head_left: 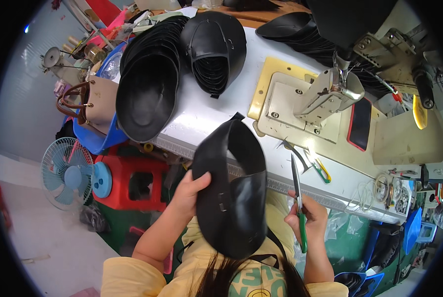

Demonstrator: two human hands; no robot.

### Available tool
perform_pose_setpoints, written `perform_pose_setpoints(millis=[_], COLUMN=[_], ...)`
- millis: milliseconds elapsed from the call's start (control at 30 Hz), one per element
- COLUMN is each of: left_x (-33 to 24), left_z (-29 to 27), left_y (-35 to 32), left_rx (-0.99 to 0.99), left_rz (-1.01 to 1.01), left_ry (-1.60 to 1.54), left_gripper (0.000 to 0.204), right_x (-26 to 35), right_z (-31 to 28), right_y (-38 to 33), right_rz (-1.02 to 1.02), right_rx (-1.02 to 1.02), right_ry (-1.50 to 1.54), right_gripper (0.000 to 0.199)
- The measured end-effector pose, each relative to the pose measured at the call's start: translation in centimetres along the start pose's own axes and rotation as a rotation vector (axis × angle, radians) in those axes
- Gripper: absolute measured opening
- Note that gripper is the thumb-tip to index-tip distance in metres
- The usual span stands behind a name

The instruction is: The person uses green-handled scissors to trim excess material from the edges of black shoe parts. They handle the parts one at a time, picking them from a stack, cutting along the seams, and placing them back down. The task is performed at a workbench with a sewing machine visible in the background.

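Note:
My left hand (pixel 188 195) grips the left edge of a black leather piece (pixel 212 198), with the thumb on its face. The piece is curved, with a large opening, small metal fittings and a short tab at its upper end. It is held upright over my lap, at the table's front edge. My right hand (pixel 313 218) is closed round the green handle of a pair of scissors (pixel 303 232), whose blades point up and away. The scissors are apart from the leather piece. Beyond the scissors, green-and-yellow thread snips (pixel 320 168) lie on the table.
Nested black leather pieces (pixel 147 99) and a second similar stack (pixel 214 44) stand on the white table (pixel 187 123). An industrial sewing machine (pixel 325 101) and a phone (pixel 360 123) are at right. Leftward are a handbag (pixel 102 101), a red stool (pixel 130 180) and a fan (pixel 68 173).

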State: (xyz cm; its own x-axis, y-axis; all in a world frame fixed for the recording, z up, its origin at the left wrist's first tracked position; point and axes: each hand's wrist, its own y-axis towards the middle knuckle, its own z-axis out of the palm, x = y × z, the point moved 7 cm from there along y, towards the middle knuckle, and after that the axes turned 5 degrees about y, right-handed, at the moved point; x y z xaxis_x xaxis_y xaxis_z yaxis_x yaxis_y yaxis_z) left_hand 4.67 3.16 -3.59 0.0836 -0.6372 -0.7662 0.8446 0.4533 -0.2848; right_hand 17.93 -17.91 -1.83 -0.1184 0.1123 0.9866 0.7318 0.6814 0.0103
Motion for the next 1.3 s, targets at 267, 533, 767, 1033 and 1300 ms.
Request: perform_pose_setpoints(millis=[267, 533, 767, 1033, 1300], left_x=[-16.3, -16.6, -20.3, -17.9, -11.8], left_z=[-0.3, -8.7, -10.1, -6.1, -7.1], left_y=[-1.5, 16.3, 23.1, 16.8, 19.0], left_rx=[-0.401, -0.723, -0.619, -0.6, -0.352], left_rz=[0.645, 0.601, 0.627, 1.135, 0.438], left_ry=[1.245, 2.095, 2.062, 1.332, 0.347], left_gripper=[0.029, 0.061, 0.07, 0.037, 0.083], right_x=[-0.4, 0.9, -0.9, -2.4, -3.2], right_z=[0.8, 2.9, 1.6, 3.2, 4.3], right_y=[0.3, 0.1, -0.7, 0.6, -0.1], right_rz=[0.103, -0.014, 0.133, 0.123, 0.153], right_rx=[0.144, 0.228, 0.203, 0.213, 0.333], right_ry=[-0.112, -0.181, -0.209, -0.102, 0.097], right_gripper=[0.05, 0.047, 0.047, 0.048, 0.058])
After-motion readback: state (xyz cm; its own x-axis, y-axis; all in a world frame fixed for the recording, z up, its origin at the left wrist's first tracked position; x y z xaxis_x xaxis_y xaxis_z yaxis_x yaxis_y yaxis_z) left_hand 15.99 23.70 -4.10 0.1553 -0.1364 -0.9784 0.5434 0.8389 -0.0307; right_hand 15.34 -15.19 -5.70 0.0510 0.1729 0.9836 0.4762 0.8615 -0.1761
